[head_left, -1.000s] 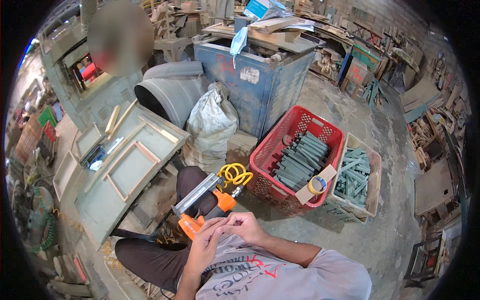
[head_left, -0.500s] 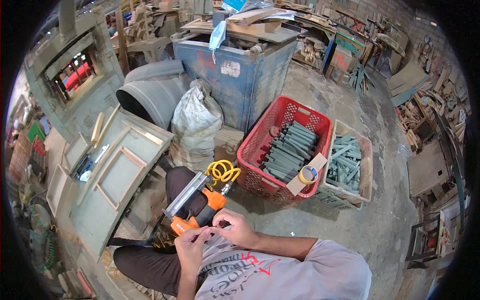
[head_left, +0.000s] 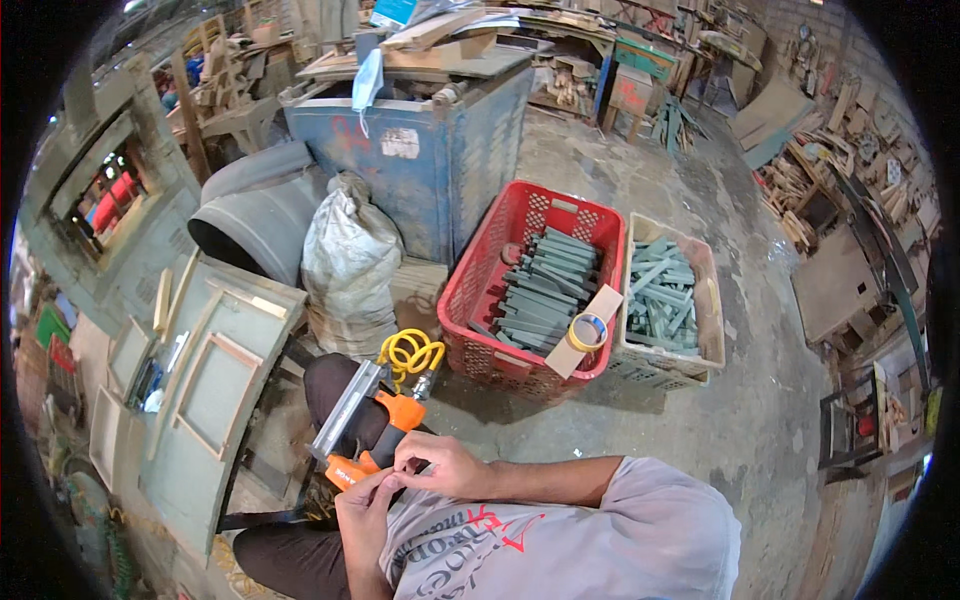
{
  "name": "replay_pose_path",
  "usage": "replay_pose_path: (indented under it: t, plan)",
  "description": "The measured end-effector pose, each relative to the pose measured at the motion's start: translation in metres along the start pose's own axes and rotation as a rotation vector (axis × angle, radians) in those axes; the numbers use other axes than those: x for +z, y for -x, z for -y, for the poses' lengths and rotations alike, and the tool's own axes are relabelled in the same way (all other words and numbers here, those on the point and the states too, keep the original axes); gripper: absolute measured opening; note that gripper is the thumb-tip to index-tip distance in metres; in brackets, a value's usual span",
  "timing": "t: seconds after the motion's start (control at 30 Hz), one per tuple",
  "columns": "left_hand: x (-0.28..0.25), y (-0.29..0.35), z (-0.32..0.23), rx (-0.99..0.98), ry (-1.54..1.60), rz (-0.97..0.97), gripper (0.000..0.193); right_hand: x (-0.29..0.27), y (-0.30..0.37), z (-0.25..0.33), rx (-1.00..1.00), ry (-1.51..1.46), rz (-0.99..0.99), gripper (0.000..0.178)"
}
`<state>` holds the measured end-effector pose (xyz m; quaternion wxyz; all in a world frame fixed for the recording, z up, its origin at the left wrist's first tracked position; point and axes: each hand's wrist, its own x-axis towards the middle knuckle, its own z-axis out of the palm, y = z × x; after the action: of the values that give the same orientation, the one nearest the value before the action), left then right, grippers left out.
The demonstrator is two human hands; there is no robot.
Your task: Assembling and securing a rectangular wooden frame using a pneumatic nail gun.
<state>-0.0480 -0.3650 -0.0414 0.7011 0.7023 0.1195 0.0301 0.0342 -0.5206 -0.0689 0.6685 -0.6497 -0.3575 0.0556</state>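
In front of my shirt my two hands meet, fingertips pinched together. My left hand (head_left: 365, 512) is closed, thumb against forefinger, and what it pinches is too small to make out. My right hand (head_left: 440, 466) is closed too, its fingertips touching those of the left, with any thing between them hidden. Just beyond the hands an orange and silver nail gun (head_left: 402, 410) rests across my lap. A coiled yellow air hose (head_left: 412, 352) joins it at a metal fitting.
Ahead stands a red plastic crate (head_left: 470, 345) of grey-green wood strips, with a tape roll (head_left: 587, 332) on a board across its corner. Right of it is a pale crate (head_left: 712, 350) of similar pieces. At left are a tilted worktable (head_left: 190, 480) with wooden frames and a white sack (head_left: 350, 260).
The view has shifted, so the crates and nail gun sit further left in the picture. My hands stay pinched together, with the right fingers bent slightly differently.
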Motion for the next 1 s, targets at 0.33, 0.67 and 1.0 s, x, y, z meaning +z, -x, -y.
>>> replay_pose_path:
  t: [0.33, 0.67, 1.0]
  plan:
    - [-0.005, 0.005, -0.001, -0.171, 0.025, 0.236, 0.022, -0.014, 0.0, -0.002, -0.126, 0.193, 0.121, 0.025]
    - [-0.016, 0.007, 0.0, -0.179, 0.049, 0.073, 0.017, -0.004, -0.002, -0.003, -0.335, 0.418, 0.128, 0.017]
    - [0.004, 0.012, -0.025, 0.093, -0.19, -0.312, 0.018, 0.001, -0.007, -0.002, 0.421, -0.747, 0.127, 0.049]
